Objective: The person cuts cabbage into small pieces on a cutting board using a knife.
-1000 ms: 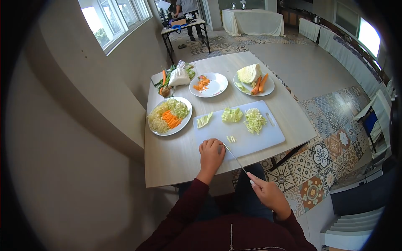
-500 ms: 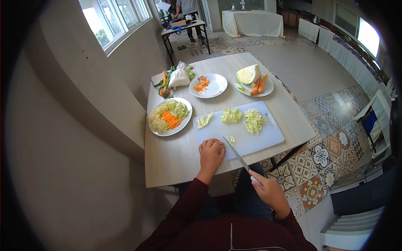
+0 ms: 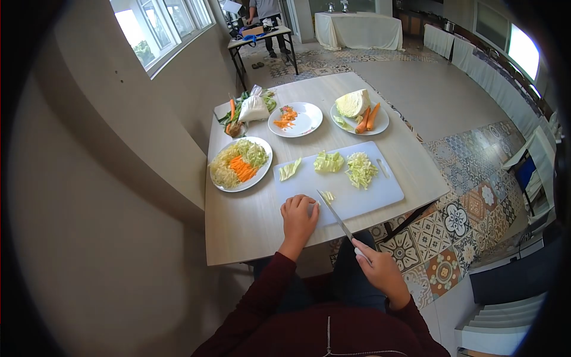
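Note:
My right hand (image 3: 381, 269) is closed round the handle of a knife (image 3: 340, 222), its blade slanting up-left onto the white cutting board (image 3: 364, 205). Left of the blade, my left hand (image 3: 300, 219) rests on the board's near left edge with curled fingers; whatever lies beneath them is hidden. A few cut cabbage strips (image 3: 328, 195) lie beside the knife tip. Farther back on the board are a cabbage leaf piece (image 3: 290, 169), stacked leaf pieces (image 3: 328, 162) and a pile of shredded cabbage (image 3: 361, 171).
A plate (image 3: 263, 172) of shredded vegetables stands left of the board. Behind are a plate (image 3: 310, 122) with orange pieces, a plate (image 3: 382, 124) with cabbage and carrots, and a plastic bag (image 3: 254, 109) among vegetables. A person (image 3: 269, 12) stands at a far table.
The knife blade has turned and shifted slightly to the right, away from my left fingers, and its flat side shows more. My left hand has stayed nearly still.

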The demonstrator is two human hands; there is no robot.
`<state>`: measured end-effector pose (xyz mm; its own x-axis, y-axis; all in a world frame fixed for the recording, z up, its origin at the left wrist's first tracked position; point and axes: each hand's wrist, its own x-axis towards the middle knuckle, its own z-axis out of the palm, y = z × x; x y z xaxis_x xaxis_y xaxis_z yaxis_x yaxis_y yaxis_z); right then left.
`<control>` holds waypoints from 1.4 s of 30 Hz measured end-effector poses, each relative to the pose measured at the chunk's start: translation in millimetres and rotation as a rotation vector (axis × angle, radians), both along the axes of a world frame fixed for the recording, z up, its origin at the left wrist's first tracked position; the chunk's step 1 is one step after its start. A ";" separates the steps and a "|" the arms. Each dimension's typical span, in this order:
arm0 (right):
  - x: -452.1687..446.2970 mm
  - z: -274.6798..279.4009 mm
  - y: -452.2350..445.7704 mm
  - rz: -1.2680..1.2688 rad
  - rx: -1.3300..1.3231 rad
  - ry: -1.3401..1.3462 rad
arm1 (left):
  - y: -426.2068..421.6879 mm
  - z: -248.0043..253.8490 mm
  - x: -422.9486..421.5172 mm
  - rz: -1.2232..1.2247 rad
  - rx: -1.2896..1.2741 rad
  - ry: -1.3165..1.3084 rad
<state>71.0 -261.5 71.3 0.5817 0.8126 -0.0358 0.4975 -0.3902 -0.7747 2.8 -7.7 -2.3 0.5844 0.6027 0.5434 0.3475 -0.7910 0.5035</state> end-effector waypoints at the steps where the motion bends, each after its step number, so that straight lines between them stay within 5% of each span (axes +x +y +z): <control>1: -0.1 0.1 0.2 -0.003 -0.005 0.013 | 0.0 -0.3 -0.4 -0.002 0.003 -0.004; 36: -6.7 17.6 0.5 0.009 -0.057 0.447 | 1.2 -3.8 0.4 -0.008 0.011 -0.016; 42: -8.8 19.1 4.1 0.051 -0.052 0.240 | 1.6 -3.1 0.5 -0.004 0.023 -0.009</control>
<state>62.2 -257.5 90.4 0.5098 0.8341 -0.2109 0.3215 -0.4121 -0.8526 3.3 -6.1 -5.4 0.5818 0.5876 0.5624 0.3395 -0.8038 0.4886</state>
